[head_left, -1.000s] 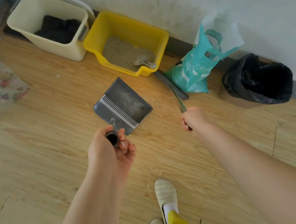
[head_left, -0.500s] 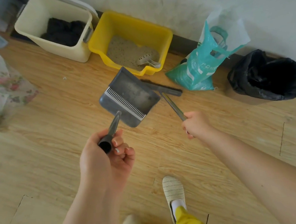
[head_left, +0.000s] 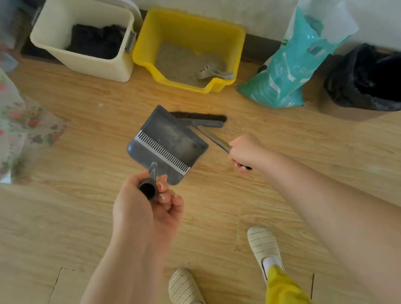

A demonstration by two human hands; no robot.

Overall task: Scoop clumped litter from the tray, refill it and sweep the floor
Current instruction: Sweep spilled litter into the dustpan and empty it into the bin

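- Since the earlier frame, broom head swung against dustpan mouth.
- Left hand grasps dustpan handle; right hand grasps broom handle.
- Tilted pan could spill grit back onto floor.

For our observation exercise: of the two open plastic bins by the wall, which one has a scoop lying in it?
The yellow bin: a pale scoop lies on its litter. The cream bin beside it holds only something dark.

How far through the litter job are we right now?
Scooping looks done: the scoop lies in the yellow tray on litter. Whether it was refilled, I cannot tell. Sweeping is in hand: the left hand holds the dustpan, the right hand the broom. Emptying the pan remains.
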